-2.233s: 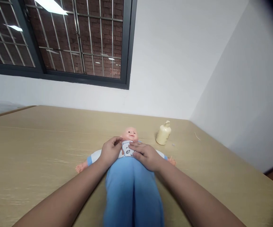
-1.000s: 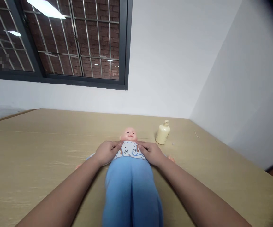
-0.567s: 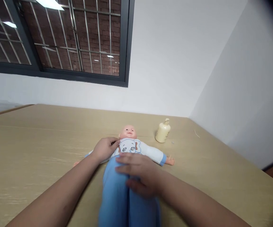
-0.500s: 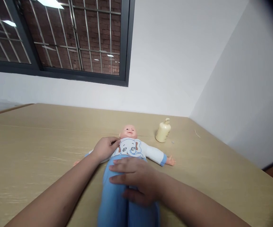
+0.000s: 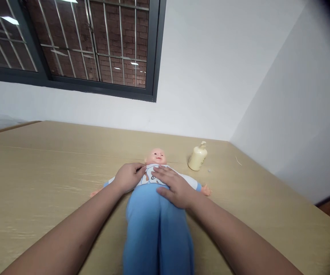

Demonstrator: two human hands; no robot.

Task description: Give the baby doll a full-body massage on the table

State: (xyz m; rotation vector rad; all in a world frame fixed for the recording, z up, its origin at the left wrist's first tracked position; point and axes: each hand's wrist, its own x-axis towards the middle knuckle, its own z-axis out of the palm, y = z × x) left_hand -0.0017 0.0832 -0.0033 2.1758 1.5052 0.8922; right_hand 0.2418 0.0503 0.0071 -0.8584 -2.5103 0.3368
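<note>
A baby doll (image 5: 143, 214) lies on its back, dressed in a white top (image 5: 150, 178) with an elephant print and light blue trousers. Its head is at the far end and both arms are spread out. My left hand (image 5: 129, 177) holds the doll at the shoulder on the left of the view, thumb and fingers curled against the top. Across the doll's chest and waist lies my right hand (image 5: 176, 187), flat with fingers spread, covering part of the print.
A cream pump bottle (image 5: 198, 158) stands behind the doll to the right. A thin pale string (image 5: 238, 160) and a tiny bit (image 5: 209, 170) lie on the wooden table (image 5: 53, 183). White walls and a barred window (image 5: 96, 42) rise behind.
My right hand has moved up and away from me, from above the doll's trousers to its chest. My left hand stays at the doll's shoulder.
</note>
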